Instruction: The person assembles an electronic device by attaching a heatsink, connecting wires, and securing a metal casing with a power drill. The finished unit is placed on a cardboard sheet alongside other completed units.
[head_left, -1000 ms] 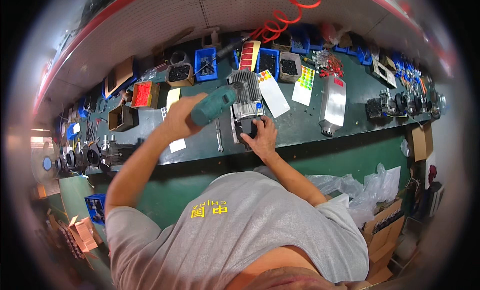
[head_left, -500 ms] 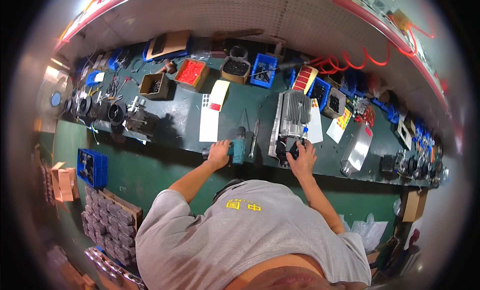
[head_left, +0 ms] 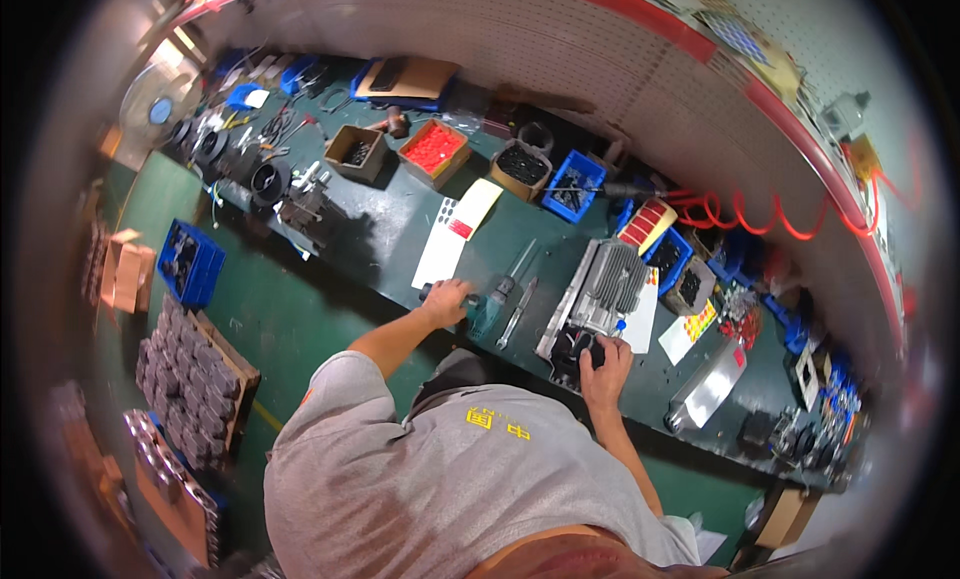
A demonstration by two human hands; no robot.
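Observation:
My left hand (head_left: 446,305) is closed over the handle of a teal cordless drill (head_left: 487,317), which lies on its side on the bench with its long bit pointing away from me. To the drill's right lies a metal wrench (head_left: 518,313). A grey finned metal housing (head_left: 612,275) rests further right, with a black assembly (head_left: 568,347) at its near end. There my right hand (head_left: 606,367) has its fingers curled around a small black part (head_left: 592,350); the fingers partly hide it. Just above that hand shows a small blue cap (head_left: 621,325).
Behind stand boxes of red parts (head_left: 434,147) and dark screws (head_left: 522,165), and a blue bin (head_left: 573,187). A white sheet (head_left: 438,257) lies beyond my left hand. Right of the housing is a shiny metal cover (head_left: 708,384). A red coiled hose (head_left: 760,219) hangs behind.
The whole view has turned and shifted, so the bench now slants down to the right. Both hands stay at the drill and the black part.

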